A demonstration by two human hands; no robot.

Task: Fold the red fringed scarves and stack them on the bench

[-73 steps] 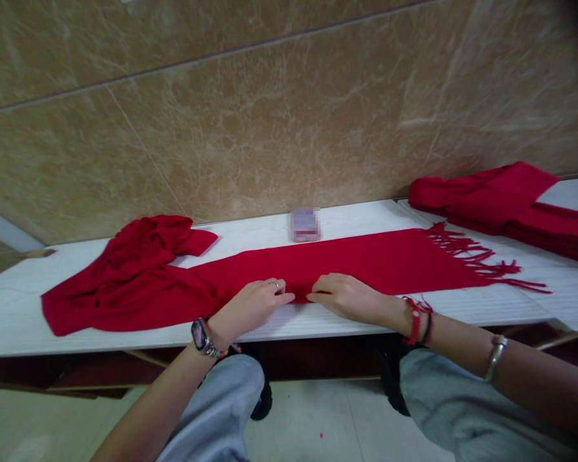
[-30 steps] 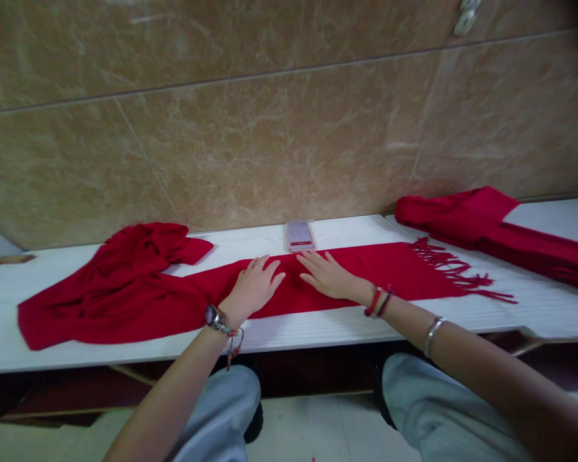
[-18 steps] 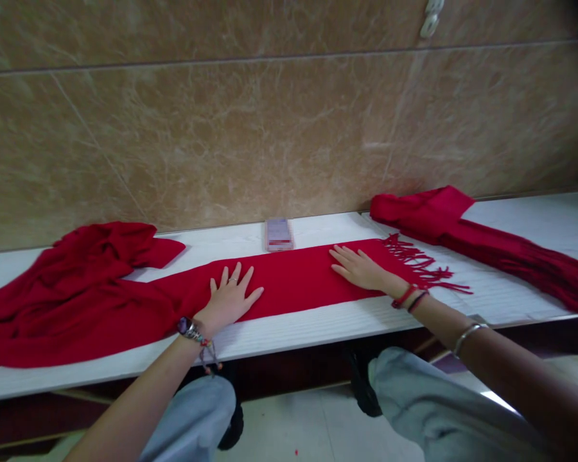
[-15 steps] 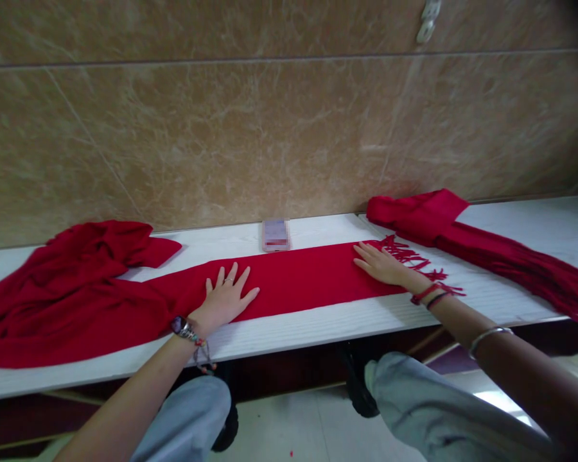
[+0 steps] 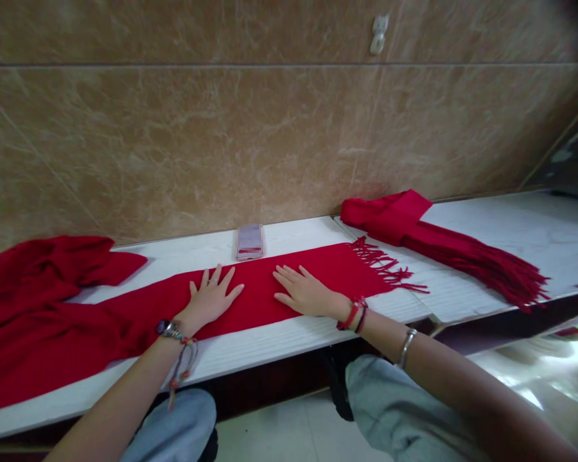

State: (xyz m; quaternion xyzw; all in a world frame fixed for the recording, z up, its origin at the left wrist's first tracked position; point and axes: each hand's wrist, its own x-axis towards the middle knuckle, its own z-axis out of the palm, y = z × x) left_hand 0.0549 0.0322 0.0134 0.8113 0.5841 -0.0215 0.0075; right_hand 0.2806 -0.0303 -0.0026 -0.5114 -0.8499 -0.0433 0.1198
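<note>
A red scarf (image 5: 255, 292) with a fringed right end lies along the white tabletop. Its middle and right part are flat, while the left part is bunched up in loose folds. My left hand (image 5: 210, 300) rests palm down on the scarf where the folds give way to the flat part, fingers spread. Flat on the scarf to the right of it is my right hand (image 5: 306, 292), fingers stretched out toward the left. Neither hand grips the cloth. The fringe (image 5: 385, 266) fans out on the table beyond my right wrist.
Behind the scarf, by the wall, lies a phone (image 5: 249, 242). A second red scarf (image 5: 428, 240), folded, with a long fringe, sits on the right. The brown tiled wall (image 5: 212, 147) carries a white socket (image 5: 379, 35). The white table (image 5: 264, 340) ends just above my knees.
My right hand has slid left along the scarf, away from the fringed end and closer to my left hand. My left hand stays on the cloth. The view has shifted to the right.
</note>
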